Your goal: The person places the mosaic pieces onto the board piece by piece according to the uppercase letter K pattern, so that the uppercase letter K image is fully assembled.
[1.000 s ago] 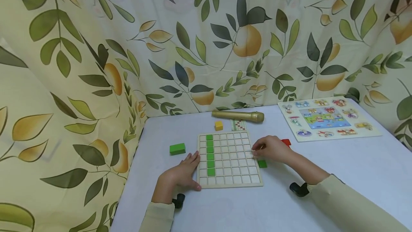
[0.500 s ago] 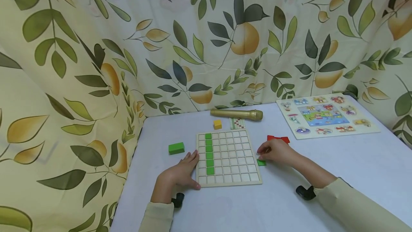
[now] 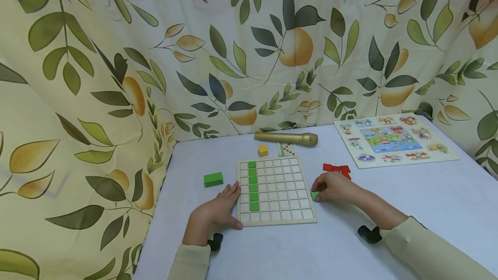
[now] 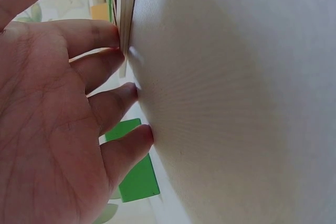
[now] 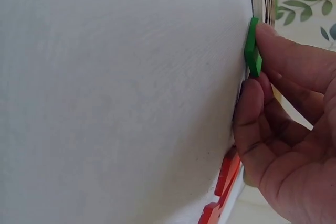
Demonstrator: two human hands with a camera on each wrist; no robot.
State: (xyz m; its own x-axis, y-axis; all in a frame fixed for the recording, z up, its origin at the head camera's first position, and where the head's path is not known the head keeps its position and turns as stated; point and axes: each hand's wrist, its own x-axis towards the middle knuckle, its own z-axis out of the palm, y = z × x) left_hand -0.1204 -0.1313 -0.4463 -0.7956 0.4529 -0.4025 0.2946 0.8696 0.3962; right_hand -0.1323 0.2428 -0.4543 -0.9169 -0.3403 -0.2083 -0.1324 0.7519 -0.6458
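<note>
A square wooden grid board [image 3: 280, 193] lies on the white-covered table, with several green squares [image 3: 253, 187] down its second column. My left hand [image 3: 219, 206] rests along the board's left edge, fingers spread, thumb by the near corner. In the left wrist view the fingertips of that hand [image 4: 58, 108] touch the board's side and the cloth. Off the board's right edge, my right hand [image 3: 334, 186] pinches a small green tile [image 5: 252, 48] between thumb and fingertips, low at the table surface. Several red tiles [image 3: 336, 168] lie just beyond this hand, partly covered by it.
A green block [image 3: 213, 179] stands left of the board. Behind the board are a yellow cube [image 3: 263, 150], a patterned card [image 3: 287, 149] and a gold microphone [image 3: 285, 138]. A picture puzzle board [image 3: 397, 139] lies at the back right. Leaf-patterned curtains enclose the table.
My right hand has moved from the board's right edge down to the green tile and now pinches it. More red tiles show behind it. The left hand has stayed in place.
</note>
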